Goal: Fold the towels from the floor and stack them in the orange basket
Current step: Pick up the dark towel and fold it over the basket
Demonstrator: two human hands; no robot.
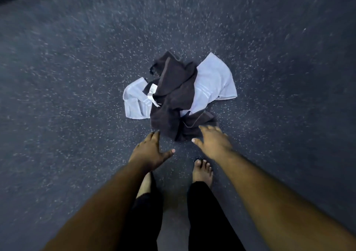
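Hands, left hand (149, 150) and right hand (213, 142), fingers spread, empty; I'd pinch dark towel (173, 94) corners at 12 o'clock, lifting clear of light towel (213, 81).

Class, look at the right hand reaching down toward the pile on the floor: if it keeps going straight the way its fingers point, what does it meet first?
Probably the dark towel: the right hand points its open fingers at that towel's near edge, though depth is unclear.

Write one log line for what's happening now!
hands: left open, right open | reaching: crumpled dark brown towel atop pale lilac towel | folded: none
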